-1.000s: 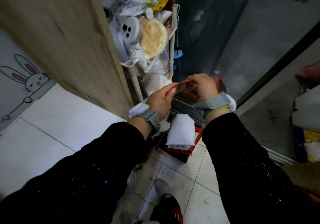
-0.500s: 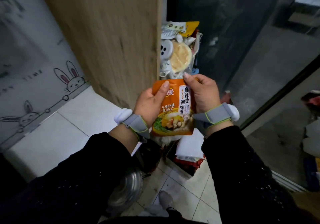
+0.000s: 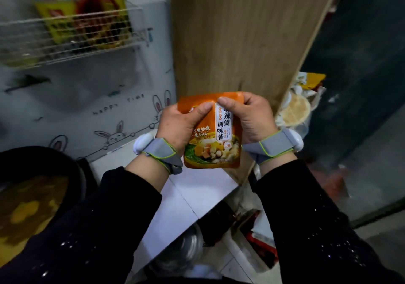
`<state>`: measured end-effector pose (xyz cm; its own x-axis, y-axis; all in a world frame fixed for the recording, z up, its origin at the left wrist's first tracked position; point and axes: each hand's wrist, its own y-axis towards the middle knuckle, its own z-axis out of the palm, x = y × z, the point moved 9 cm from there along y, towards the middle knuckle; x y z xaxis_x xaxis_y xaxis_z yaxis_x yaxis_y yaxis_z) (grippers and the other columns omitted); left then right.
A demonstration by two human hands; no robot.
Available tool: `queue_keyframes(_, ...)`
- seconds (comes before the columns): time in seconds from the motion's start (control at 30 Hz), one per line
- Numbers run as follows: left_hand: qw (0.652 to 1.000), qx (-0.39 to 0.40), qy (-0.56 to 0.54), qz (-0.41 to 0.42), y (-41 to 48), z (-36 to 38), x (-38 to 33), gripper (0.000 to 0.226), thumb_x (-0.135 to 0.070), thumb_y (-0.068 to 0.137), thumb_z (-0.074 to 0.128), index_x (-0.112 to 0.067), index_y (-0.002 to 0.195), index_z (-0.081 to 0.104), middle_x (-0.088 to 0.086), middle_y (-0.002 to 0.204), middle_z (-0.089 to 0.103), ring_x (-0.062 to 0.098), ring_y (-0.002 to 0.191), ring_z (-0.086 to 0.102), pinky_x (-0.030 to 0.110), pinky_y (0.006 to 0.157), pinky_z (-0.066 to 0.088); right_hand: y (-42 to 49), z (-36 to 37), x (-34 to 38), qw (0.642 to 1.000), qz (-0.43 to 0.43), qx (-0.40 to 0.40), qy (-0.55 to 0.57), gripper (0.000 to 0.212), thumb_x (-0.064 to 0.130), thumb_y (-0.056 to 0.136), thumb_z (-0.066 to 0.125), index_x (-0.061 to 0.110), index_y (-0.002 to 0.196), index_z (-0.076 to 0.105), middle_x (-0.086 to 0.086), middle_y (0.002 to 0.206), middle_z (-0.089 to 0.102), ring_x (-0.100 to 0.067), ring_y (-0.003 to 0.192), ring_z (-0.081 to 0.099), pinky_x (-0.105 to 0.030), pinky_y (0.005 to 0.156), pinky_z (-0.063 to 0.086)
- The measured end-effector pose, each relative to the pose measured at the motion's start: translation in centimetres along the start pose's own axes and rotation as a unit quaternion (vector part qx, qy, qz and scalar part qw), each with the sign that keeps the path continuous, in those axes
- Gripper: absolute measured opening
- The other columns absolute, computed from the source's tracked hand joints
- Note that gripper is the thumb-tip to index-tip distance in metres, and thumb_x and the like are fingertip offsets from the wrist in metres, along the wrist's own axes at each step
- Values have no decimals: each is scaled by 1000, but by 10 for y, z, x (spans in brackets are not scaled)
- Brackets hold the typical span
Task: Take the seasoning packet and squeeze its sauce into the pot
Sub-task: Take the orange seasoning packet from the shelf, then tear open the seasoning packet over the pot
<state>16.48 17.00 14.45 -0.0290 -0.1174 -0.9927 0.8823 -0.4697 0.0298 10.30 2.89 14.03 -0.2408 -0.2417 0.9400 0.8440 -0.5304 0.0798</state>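
Observation:
An orange seasoning packet (image 3: 213, 143) with a food picture and Chinese print is held upright in front of me, above the white counter. My left hand (image 3: 179, 125) grips its left side, thumb pressed near the top edge. My right hand (image 3: 252, 119) grips its right side, thumb on the white label strip at the top. The dark pot (image 3: 39, 196) sits at the lower left, holding yellowish broth with pale pieces; my left sleeve hides its near rim.
A white tiled counter (image 3: 188, 198) lies under my hands. A wire rack (image 3: 72, 35) with bottles hangs on the rabbit-patterned wall. A wooden panel (image 3: 241, 31) stands behind the packet. A cluttered shelf with round flatbread (image 3: 294, 110) stands at the right.
The view has swung left from the cluttered shelf to the counter, bringing the pot into sight. Both hands lifted the packet upright and now pinch its top edge closer together.

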Motion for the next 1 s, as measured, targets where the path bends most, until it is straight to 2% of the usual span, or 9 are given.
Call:
queue_keyframes(0.1,999,-46,-18,11,0,-41,-15,20,-24,68,80,-12,80,68,-1,71,76,18,67,73,24,56,55,9,47,-7,997,24,69,8,15,17,60,81,10,64,69,-11,63,72,-28,61,67,-47,70,57)
queue_keyframes(0.23,993,-99,-51,26,-3,-85,-28,20,-13,64,81,-12,79,68,5,73,76,24,70,73,31,61,57,17,103,-12,987,38,152,21,9,3,68,74,10,63,70,-11,63,72,-26,60,69,-40,63,59)
queue_keyframes(0.33,989,-131,-69,21,-9,-108,-33,26,-7,64,80,-7,86,68,10,78,75,28,74,73,36,64,58,19,132,-18,980,44,195,6,14,-4,66,73,6,73,68,-14,69,72,-32,67,69,-49,71,59)
queue_keyframes(0.5,980,-179,-70,50,-18,-145,-47,8,-11,70,77,-12,71,69,4,70,75,22,67,72,30,58,57,24,176,-30,969,50,241,-21,17,11,61,80,8,75,72,-15,73,74,-34,72,70,-50,73,57)
queue_keyframes(0.6,970,-232,-47,58,-22,-170,-51,15,-27,75,75,-14,74,67,1,69,75,19,67,72,29,58,57,29,191,-36,967,49,245,-42,16,24,66,77,10,73,71,-15,73,74,-33,71,69,-51,75,57)
queue_keyframes(0.77,952,-286,45,95,-33,-196,-63,29,-38,87,60,-16,68,61,-4,57,70,8,55,67,19,50,52,34,217,-39,955,43,288,-58,22,24,87,60,8,73,68,-5,63,72,-20,59,65,-32,64,54)
queue_keyframes(0.9,938,-321,74,103,-38,-214,-66,30,-39,90,54,-16,72,62,-5,58,69,6,55,64,18,52,51,39,230,-35,947,14,299,-115,25,26,78,68,10,61,59,-17,60,53,-19,48,45,-22,45,33)
queue_keyframes(0.93,939,-319,80,102,-36,-216,-66,25,-37,91,54,-17,79,64,-6,64,72,4,58,65,16,54,52,42,230,-35,951,14,286,-115,25,26,75,70,10,60,59,-18,63,52,-19,49,44,-23,46,31)
queue_keyframes(1.0,938,-316,118,77,-32,-219,-63,27,-35,89,57,-22,113,60,0,103,72,9,88,67,24,79,55,49,229,-38,962,24,252,-99,24,23,73,72,11,56,60,-20,65,55,-22,54,48,-26,49,35)
